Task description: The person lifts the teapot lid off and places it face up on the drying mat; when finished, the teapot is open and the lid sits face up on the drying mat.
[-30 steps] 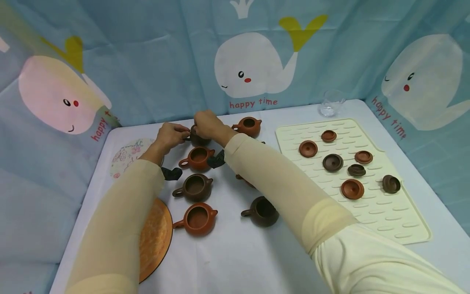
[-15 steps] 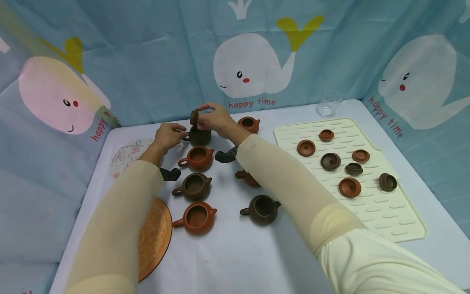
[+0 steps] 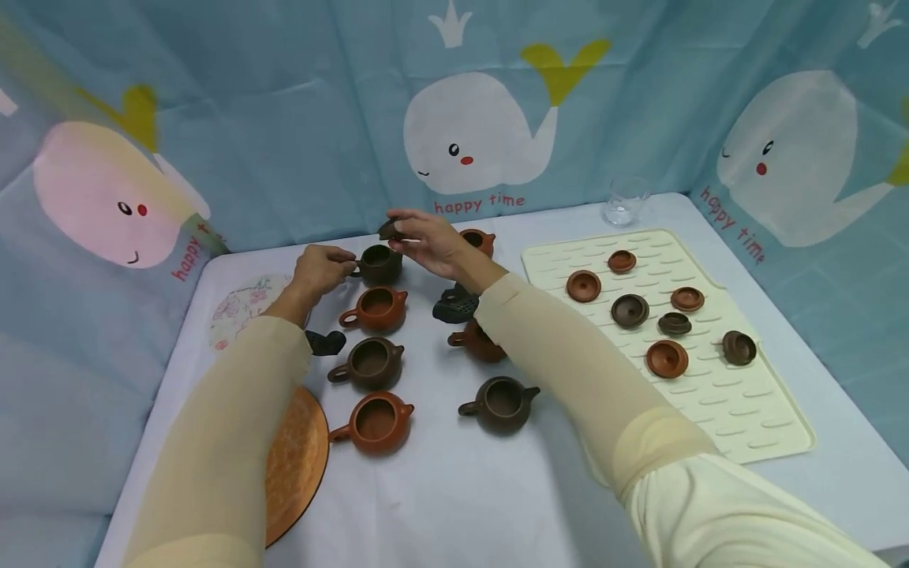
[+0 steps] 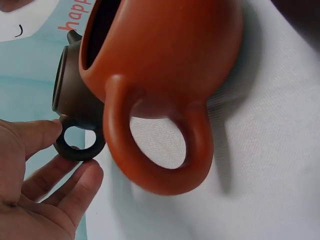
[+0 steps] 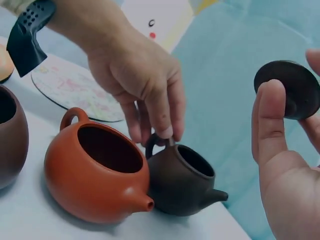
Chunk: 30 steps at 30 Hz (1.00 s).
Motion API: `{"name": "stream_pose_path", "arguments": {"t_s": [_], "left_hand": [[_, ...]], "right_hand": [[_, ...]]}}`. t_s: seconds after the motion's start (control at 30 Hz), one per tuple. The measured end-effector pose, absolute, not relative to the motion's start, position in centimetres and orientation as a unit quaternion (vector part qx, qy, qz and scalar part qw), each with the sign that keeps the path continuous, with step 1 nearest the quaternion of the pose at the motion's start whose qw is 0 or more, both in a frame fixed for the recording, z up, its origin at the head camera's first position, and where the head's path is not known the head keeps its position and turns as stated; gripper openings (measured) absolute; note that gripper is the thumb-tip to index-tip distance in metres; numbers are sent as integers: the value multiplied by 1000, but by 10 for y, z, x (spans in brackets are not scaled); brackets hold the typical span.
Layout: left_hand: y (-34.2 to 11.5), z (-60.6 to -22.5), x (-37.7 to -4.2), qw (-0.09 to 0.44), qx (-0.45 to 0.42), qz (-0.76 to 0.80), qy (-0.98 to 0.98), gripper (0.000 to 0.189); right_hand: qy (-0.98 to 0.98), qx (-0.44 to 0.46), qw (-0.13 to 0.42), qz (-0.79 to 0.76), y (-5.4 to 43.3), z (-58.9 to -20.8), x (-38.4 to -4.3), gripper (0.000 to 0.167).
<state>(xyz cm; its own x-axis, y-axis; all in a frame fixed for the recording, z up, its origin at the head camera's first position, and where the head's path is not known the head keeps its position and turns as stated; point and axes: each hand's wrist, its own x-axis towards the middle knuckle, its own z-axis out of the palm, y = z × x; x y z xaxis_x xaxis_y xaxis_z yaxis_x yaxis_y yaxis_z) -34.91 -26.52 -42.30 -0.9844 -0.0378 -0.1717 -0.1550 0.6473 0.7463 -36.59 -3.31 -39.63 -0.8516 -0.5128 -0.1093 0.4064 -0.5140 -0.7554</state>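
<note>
At the back of the table stands a dark brown teapot (image 3: 379,268) without its lid, its opening uncovered. My left hand (image 3: 321,272) pinches its ring handle (image 4: 75,154) between thumb and fingers. In my right hand (image 3: 440,246) is a dark teapot lid (image 5: 302,90), held by the fingers above and just right of the teapot, apart from it. A reddish-brown lidless teapot (image 5: 100,175) stands right in front of the dark one. The right wrist view shows the left fingers (image 5: 160,120) at the dark teapot's handle.
More lidless teapots, such as a brown one (image 3: 369,363) and a dark one (image 3: 500,404), stand in two columns. A cream draining mat (image 3: 746,430) on the right bears several lids. A clear glass (image 3: 623,207), a floral round mat (image 3: 241,312) and an orange round board (image 3: 301,457) lie around.
My right hand has lifted the lid off the dark teapot and moved it up and to the right. The left hand stays at the handle. The head view has shifted slightly.
</note>
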Motion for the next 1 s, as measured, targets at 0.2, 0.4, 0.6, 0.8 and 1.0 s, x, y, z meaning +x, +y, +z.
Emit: {"name": "stream_pose_path", "arguments": {"t_s": [0.2,0.4,0.6,0.8,1.0], "left_hand": [[-265,-425,-350,64,-58,423,902,26],[-263,-426,-352,64,-62,425,901,26],[-261,-428,-352,56,-66,423,902,25],[-264,-430,-350,49,-58,414,907,27],[-265,-433,-350,54,-59,417,906,27]], "right_hand": [[431,-83,247,-864,-16,-386,-356,45],[443,-97,234,-860,12,-372,-336,51],[520,-115,173,-828,56,-358,-305,48],[617,-161,88,-765,110,-350,-267,47],[670,-157,46,-724,154,-352,-233,49]]}}
